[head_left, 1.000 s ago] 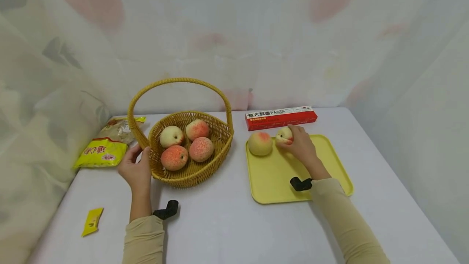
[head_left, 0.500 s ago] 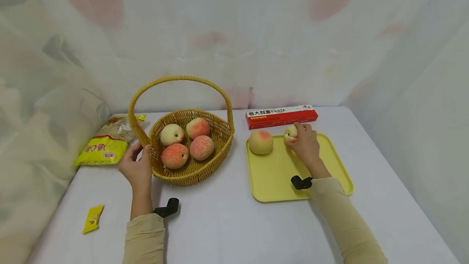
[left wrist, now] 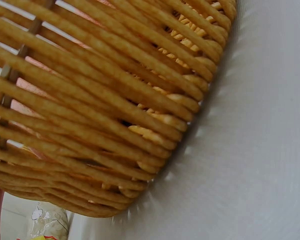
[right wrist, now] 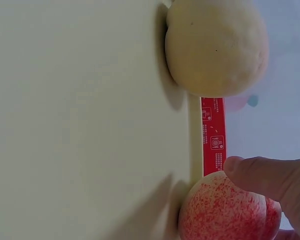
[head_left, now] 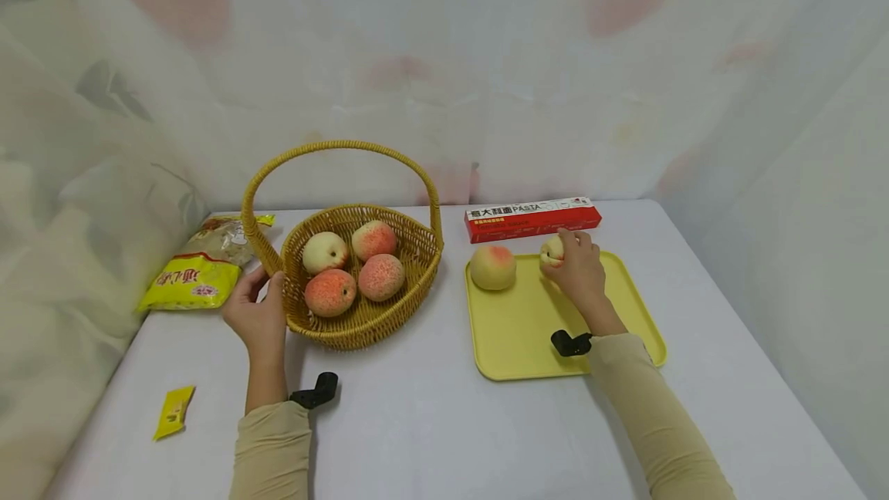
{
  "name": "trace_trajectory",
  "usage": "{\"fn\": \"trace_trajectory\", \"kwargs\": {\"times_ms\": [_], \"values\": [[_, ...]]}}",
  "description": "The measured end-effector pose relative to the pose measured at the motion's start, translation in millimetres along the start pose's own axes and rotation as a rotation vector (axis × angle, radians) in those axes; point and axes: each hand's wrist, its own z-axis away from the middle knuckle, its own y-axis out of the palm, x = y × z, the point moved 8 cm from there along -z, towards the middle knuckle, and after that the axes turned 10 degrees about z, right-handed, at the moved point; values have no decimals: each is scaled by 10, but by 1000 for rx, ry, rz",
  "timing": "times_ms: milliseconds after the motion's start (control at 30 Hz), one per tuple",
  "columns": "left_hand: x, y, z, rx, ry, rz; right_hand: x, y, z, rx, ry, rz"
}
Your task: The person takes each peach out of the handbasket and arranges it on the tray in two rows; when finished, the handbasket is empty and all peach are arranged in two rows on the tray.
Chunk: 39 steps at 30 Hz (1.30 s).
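Observation:
In the head view my left hand (head_left: 257,315) grips the left end of a wicker basket (head_left: 361,338), near the foot of its tall handle. Several peaches (head_left: 382,278) lie inside the basket. The left wrist view is filled by the woven basket side (left wrist: 90,115), with a bit of a finger at the lower left. My right hand (head_left: 578,272) holds a pale peach (head_left: 552,251) with a red blush at the back of the yellow tray (head_left: 514,346); its thumb lies on the fruit in the right wrist view. To its left a larger peach (head_left: 493,268) sits on the tray.
Behind the tray lies a red and white pasta box (head_left: 533,221). A yellow and clear food bag (head_left: 194,278) is left of the basket, against the curtain. One small yellow packet (head_left: 174,413) lies at the front left of the white table.
My right hand has shifted the peach a little to the right, away from the larger one, and then stayed nearly still. The left hand keeps its grip on the basket.

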Motion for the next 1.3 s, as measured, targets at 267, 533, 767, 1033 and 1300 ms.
{"fn": "trace_trajectory", "kwargs": {"times_ms": [267,533,767,1033,1300], "values": [[-9,6,-2,11,7,9,50,-62,7,-67,-21,-61],[-32,21,3,12,12,6,439,-383,147,-366,-169,-447],[-29,4,6,2,4,-18,1275,-342,373,-372,-314,-720],[-19,-6,-1,9,2,13,2466,82,560,-75,-509,-667],[-114,16,23,25,9,42,2860,553,472,169,-442,-162]]}}
